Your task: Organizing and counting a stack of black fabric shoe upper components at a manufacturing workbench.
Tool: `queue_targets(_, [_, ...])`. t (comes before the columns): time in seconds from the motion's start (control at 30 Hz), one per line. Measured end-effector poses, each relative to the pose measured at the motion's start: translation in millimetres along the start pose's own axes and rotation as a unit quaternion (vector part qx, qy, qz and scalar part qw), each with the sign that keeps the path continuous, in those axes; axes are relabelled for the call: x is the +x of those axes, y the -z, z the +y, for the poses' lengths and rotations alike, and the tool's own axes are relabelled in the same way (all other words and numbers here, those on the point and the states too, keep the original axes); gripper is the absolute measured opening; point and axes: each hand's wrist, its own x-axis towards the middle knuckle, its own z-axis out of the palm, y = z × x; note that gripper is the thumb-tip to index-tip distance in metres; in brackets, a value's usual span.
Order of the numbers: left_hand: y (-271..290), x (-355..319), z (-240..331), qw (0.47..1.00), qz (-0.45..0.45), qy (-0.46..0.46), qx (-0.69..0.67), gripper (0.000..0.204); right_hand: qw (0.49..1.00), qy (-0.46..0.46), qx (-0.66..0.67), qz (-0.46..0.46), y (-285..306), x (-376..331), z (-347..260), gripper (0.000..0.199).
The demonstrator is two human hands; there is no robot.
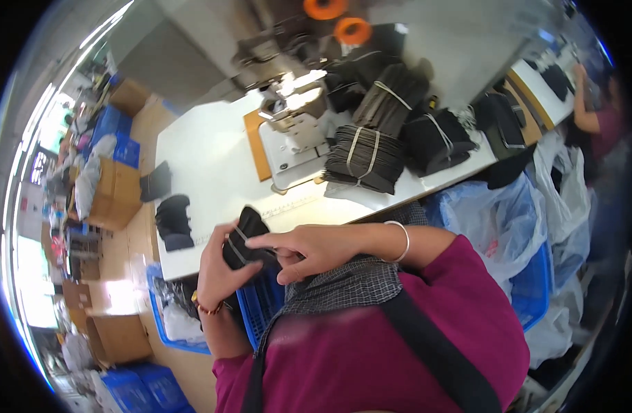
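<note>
In front of my body, above the table's near edge, my left hand [223,265] is closed around a small bundle of black fabric pieces [245,230]. A pale band runs around the bundle. From the right, my right hand [305,251] reaches across, its index finger laid against the bundle at the band and its other fingers curled. Whether those fingers hook the band is hard to tell. Beyond my hands stands a sewing machine [292,148] with its lamp lit. To its right lies a large banded stack of dark fabric pieces [364,160].
More banded stacks [436,141] line the table's right part. Dark pieces [173,220] lie at the white table's [212,151] left edge. Blue baskets with plastic bags [491,220] stand low on both sides. Another person [598,120] sits at the far right.
</note>
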Motion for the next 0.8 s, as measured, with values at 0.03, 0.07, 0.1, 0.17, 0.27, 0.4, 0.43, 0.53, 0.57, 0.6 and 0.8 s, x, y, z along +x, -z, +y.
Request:
queue_targets(0.03, [-6,6,-2,0.999,0.038,0.006,0.004,0.076,0.999,0.030,0.011,0.037,-10,1,4,0.086])
queue_targets(0.07, [-12,14,1,0.997,0.078,0.019,0.020,0.072,0.997,-0.002,-0.042,0.058,-13,3,3,0.093])
queue_targets(0.1, [-15,21,5,0.992,0.119,0.032,0.036,0.068,0.998,-0.003,-0.045,0.041,-20,6,8,0.093])
queue_targets(0.17, [-26,37,-17,0.983,0.168,0.057,0.040,0.063,0.955,0.105,-0.218,0.174,-32,14,25,0.088])
queue_targets(0.27, [-43,65,-28,0.979,0.199,0.036,0.025,0.067,0.897,0.144,-0.369,0.198,-40,25,37,0.065])
queue_targets(0.4, [-48,99,-35,0.970,0.225,-0.081,0.035,0.070,0.874,0.089,-0.400,0.262,-27,32,47,0.048])
queue_targets(0.43, [-46,109,-31,0.969,0.218,-0.113,0.035,0.070,0.873,0.051,-0.383,0.298,-19,32,49,0.047])
queue_targets(0.53, [-46,130,-24,0.959,0.155,-0.216,0.095,0.069,0.807,0.039,-0.435,0.397,-4,30,59,0.055])
queue_targets(0.57, [-54,137,-25,0.953,0.144,-0.224,0.148,0.070,0.814,0.046,-0.438,0.379,1,33,62,0.055])
queue_targets(0.6, [-67,145,-33,0.947,0.143,-0.246,0.151,0.071,0.801,0.040,-0.459,0.383,4,34,64,0.057])
queue_targets(0.8, [-38,153,-60,0.965,-0.019,-0.260,-0.036,0.077,0.761,0.009,-0.528,0.376,12,37,92,0.065])
